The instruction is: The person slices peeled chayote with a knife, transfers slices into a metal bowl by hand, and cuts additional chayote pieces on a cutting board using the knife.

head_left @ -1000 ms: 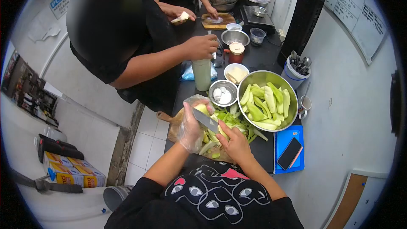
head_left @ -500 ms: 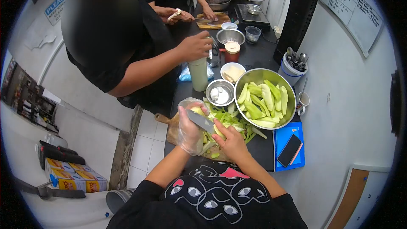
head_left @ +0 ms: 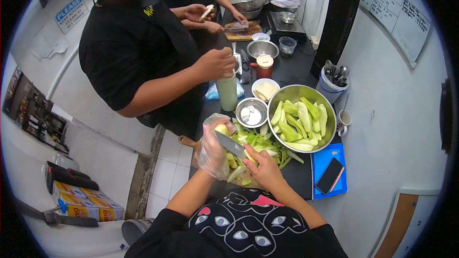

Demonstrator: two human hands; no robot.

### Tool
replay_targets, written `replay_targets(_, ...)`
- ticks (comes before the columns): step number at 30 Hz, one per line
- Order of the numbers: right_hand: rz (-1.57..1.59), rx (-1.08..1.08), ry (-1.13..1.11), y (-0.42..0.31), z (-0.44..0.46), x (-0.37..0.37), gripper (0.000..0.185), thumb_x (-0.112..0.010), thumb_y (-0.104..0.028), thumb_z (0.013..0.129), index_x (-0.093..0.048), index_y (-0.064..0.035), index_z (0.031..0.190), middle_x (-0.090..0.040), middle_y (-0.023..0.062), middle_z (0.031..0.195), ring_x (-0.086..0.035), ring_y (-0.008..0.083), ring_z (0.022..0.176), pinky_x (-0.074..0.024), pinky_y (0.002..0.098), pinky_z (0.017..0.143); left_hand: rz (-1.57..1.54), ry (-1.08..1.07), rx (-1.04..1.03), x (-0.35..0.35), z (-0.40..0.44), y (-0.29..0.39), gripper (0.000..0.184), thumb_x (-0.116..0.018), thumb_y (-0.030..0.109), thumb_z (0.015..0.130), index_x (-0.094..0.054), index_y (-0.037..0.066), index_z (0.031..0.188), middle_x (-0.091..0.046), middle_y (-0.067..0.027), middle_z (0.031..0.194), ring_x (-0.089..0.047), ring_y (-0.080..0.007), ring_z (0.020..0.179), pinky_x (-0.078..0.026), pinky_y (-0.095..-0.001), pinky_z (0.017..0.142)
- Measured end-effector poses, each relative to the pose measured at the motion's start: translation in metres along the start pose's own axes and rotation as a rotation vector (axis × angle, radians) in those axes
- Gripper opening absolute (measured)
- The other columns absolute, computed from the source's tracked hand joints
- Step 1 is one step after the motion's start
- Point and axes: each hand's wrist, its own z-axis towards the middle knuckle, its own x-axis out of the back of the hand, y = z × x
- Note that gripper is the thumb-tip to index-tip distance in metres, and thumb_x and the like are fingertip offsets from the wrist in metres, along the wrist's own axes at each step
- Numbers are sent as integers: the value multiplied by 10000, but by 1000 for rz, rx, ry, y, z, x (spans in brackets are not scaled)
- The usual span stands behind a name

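Note:
My left hand (head_left: 213, 153), in a clear plastic glove, is closed around a pale peeled green fruit (head_left: 221, 129), mostly hidden by the palm and blade. In my right hand (head_left: 264, 167), bare, is a knife with a wide grey blade (head_left: 230, 144) that slants across the fruit toward my left palm. Under both hands, green peels (head_left: 260, 142) lie heaped over a wooden board (head_left: 196, 155). To the right of the pile stands a steel bowl (head_left: 331, 136) of long pale-green pieces (head_left: 304, 119). Whether the blade is cutting in cannot be seen.
A small metal bowl (head_left: 238, 116) with white lumps and a white bowl (head_left: 276, 85) stand beyond the peels. A co-worker's hand (head_left: 216, 63) is over a tall pale-green container (head_left: 226, 94). A phone (head_left: 330, 176) rests on a blue folder (head_left: 337, 155) at right.
The view has shifted slightly. The co-worker stands more upright, one hand still at the tall container. My hands keep nearly the same hold on the fruit and knife.

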Motion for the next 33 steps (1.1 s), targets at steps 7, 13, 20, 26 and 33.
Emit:
replay_targets(7, 43, 30, -37, -4, -3, 1, 474, -633, -347, 868, -547, -194, 1308, -522, 186, 745, -558, 367, 708, -453, 434, 661, -3, 11, -9, 6, 2, -4, 613, -149, 466, 1015, -579, 29, 1041, -559, -70, 904, -539, -164, 841, -448, -281, 760)
replay_targets(13, 63, 16, -23, -6, -2, 2, 491, -627, -350, 871, -525, -200, 1328, -522, 189, 765, -556, 370, 709, -453, 434, 665, 43, 21, 49, 3, -10, -10, 611, -127, 457, 1016, -576, 44, 1038, -562, -68, 905, -539, -171, 851, -451, -287, 786)
replay_targets(20, -22, -59, 22, -6, 3, 1, 485, -634, -325, 867, -532, -194, 1322, -540, 193, 774, -567, 368, 722, -457, 423, 677, -156, 2, 164, -9, -20, -8, 575, -141, 436, 1021, -560, 43, 1036, -567, -71, 891, -554, -182, 851, -458, -307, 813)
replay_targets(26, 144, -27, -7, 16, -2, -7, 485, -628, -362, 862, -541, -213, 1316, -553, 220, 793, -587, 392, 773, -471, 442, 710, -747, 233, 579, -7, -2, -12, 651, -195, 582, 971, -550, 37, 981, -578, -108, 866, -553, -229, 858, -461, -364, 831)
replay_targets(33, -19, -27, -64, 4, -9, 1, 471, -627, -366, 862, -548, -229, 1305, -545, 208, 803, -583, 393, 766, -471, 448, 699, -873, 141, 482, -3, 1, -9, 611, -224, 582, 963, -515, 45, 976, -537, -104, 847, -526, -242, 839, -446, -365, 826)
